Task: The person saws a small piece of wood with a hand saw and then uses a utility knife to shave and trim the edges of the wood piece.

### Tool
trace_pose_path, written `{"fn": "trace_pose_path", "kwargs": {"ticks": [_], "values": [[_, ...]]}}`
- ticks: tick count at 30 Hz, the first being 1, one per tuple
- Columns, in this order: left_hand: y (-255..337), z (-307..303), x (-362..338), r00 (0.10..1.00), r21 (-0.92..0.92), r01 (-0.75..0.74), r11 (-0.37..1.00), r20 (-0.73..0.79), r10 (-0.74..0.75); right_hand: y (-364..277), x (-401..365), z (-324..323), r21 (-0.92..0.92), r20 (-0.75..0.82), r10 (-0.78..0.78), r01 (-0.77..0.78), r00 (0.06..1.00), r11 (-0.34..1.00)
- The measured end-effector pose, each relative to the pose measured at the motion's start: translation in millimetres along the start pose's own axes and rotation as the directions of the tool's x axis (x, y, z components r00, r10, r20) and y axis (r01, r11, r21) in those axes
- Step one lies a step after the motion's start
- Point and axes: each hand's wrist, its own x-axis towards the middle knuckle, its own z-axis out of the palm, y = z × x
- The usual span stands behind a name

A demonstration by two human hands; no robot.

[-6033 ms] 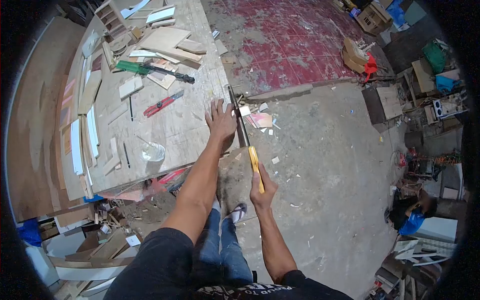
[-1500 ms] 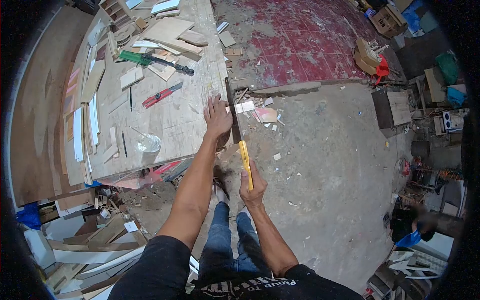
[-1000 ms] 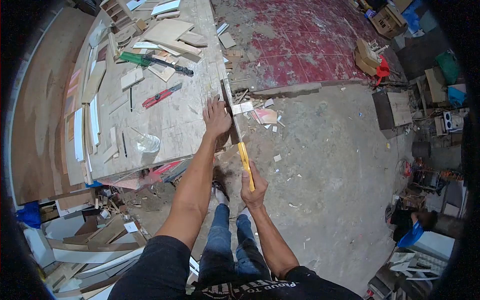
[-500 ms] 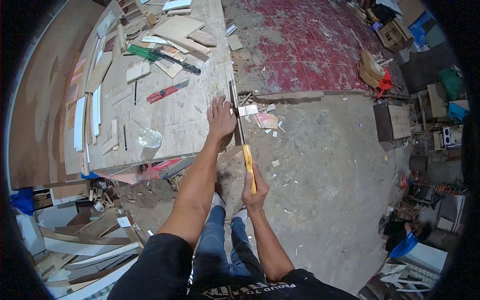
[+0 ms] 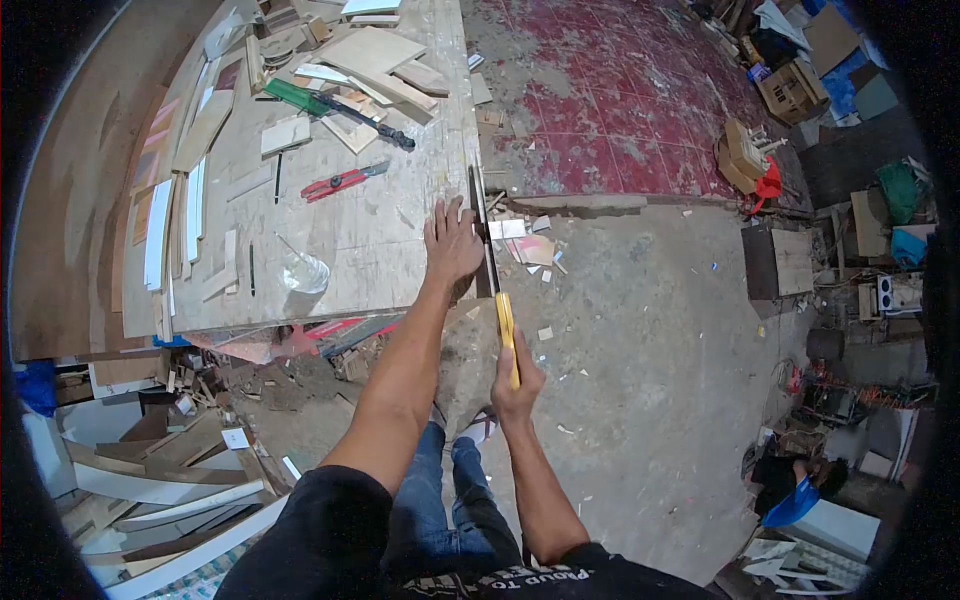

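My right hand (image 5: 518,378) is wrapped round the yellow handle of a handsaw (image 5: 508,335). The saw's long narrow blade points away from me along the right edge of the wooden worktable (image 5: 370,270). Just left of the blade, my left hand (image 5: 455,243) lies flat at the table edge with its fingers stretched forward. A dark narrow strip (image 5: 484,279) shows beside the blade; part of it is hidden by my left hand. A small white piece (image 5: 506,229) is to the right of the blade.
On the table lie a red utility knife (image 5: 345,182), a green-handled tool (image 5: 297,96), a clear cup (image 5: 304,274) and wood offcuts (image 5: 375,50). Scraps litter the concrete floor (image 5: 640,330). More boards (image 5: 165,490) are heaped at lower left. Another person (image 5: 785,485) is at lower right.
The whole view has shifted slightly, so the table and both hands appear a little further right. The saw handle sits slightly nearer to me against the table. My left hand stays flat at the edge.
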Motion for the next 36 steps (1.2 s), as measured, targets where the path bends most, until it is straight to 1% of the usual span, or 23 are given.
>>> {"fn": "trace_pose_path", "kwargs": {"ticks": [1, 3, 4, 5, 7, 9, 11, 13, 15, 16, 18, 19, 21, 22, 23, 25, 26, 29, 30, 31, 33, 34, 36], "values": [[0, -2, 5, 1.000, 0.007, -0.006, 1.000, -0.018, 0.006, -5, 13, 3, 0.006, 0.079, 0.111, -0.111, 0.991, 0.994], [4, -8, 1, 1.000, 0.000, -0.007, 1.000, 0.002, 0.007, -4, -12, -3, 0.004, 0.046, 0.071, -0.071, 0.996, 0.997], [6, -13, 1, 1.000, -0.009, -0.001, 1.000, 0.023, 0.001, 4, -33, -8, 0.036, 0.007, 0.057, -0.058, 0.998, 0.998], [7, -16, 6, 1.000, -0.014, 0.000, 1.000, 0.009, 0.000, -3, -32, -10, 0.068, -0.029, 0.042, -0.040, 0.999, 0.997], [10, -16, 1, 0.999, -0.033, 0.024, 0.999, 0.044, -0.023, -3, -18, -5, 0.060, -0.020, 0.050, -0.049, 0.999, 0.997], [6, -7, 0, 1.000, -0.046, 0.022, 0.999, 0.022, -0.021, -6, 18, 8, -0.008, 0.078, 0.117, -0.117, 0.990, 0.993], [2, -6, 3, 1.000, -0.019, 0.002, 1.000, -0.004, -0.002, -7, 15, 7, 0.018, 0.074, 0.130, -0.131, 0.989, 0.991], [3, -8, 4, 1.000, -0.036, 0.010, 0.999, 0.019, -0.010, 3, -27, -9, -0.019, -0.041, -0.107, 0.106, 0.993, 0.994], [4, -8, 3, 0.999, -0.043, 0.023, 0.999, 0.033, -0.022, 4, -30, -14, 0.004, -0.010, -0.102, 0.102, 0.995, 0.995], [3, -4, 0, 0.998, -0.043, 0.025, 0.999, 0.051, -0.022, -7, -16, -9, 0.007, 0.000, -0.038, 0.038, 0.999, 0.999], [1, -3, 2, 1.000, -0.034, 0.002, 0.999, -0.005, -0.002, -7, 14, 7, -0.006, 0.060, 0.086, -0.086, 0.994, 0.996], [2, -6, 3, 1.000, -0.031, 0.002, 1.000, -0.010, -0.002, -6, 10, 5, -0.001, 0.061, 0.083, -0.083, 0.995, 0.997], [6, -12, 2, 0.999, -0.026, 0.011, 1.000, 0.034, -0.010, -5, -16, -7, 0.020, 0.081, 0.189, -0.192, 0.979, 0.981], [7, -14, 1, 0.999, -0.029, 0.013, 0.999, 0.034, -0.012, -6, -31, -13, 0.046, 0.003, 0.046, -0.046, 0.999, 0.998], [7, -16, 5, 1.000, -0.033, 0.017, 0.999, 0.026, -0.017, 3, -31, -12, 0.046, 0.008, 0.037, -0.038, 0.999, 0.998], [8, -15, 0, 0.999, -0.041, 0.016, 0.999, 0.052, -0.014, 0, -32, -16, 0.046, 0.036, 0.113, -0.115, 0.993, 0.992], [2, -5, 2, 1.000, -0.029, -0.007, 1.000, 0.005, 0.007, 1, -28, -16, 0.042, 0.036, 0.118, -0.120, 0.992, 0.992], [3, -5, 4, 1.000, -0.031, 0.007, 0.999, -0.002, -0.007, 0, 6, -3, 0.007, 0.080, 0.181, -0.182, 0.980, 0.983], [3, -5, 5, 1.000, -0.045, 0.019, 0.999, 0.016, -0.018, -1, -12, -10, -0.025, 0.008, 0.026, -0.026, 1.000, 0.999], [4, -4, 4, 1.000, -0.045, 0.014, 0.999, 0.020, -0.013, -2, -32, -21, -0.026, 0.003, 0.029, -0.029, 1.000, 0.999], [3, -6, 6, 0.999, -0.026, 0.026, 0.999, 0.045, -0.025, 1, -53, -34, 0.029, -0.005, -0.023, 0.023, 1.000, 0.999], [1, -5, 5, 0.999, 0.005, 0.011, 1.000, 0.036, -0.011, -2, -44, -31, 0.027, -0.004, -0.019, 0.019, 1.000, 0.999], [-1, -4, 8, 0.999, 0.001, 0.006, 1.000, 0.041, -0.006, -2, -6, -12, 0.010, 0.042, 0.071, -0.071, 0.997, 0.997]]}}
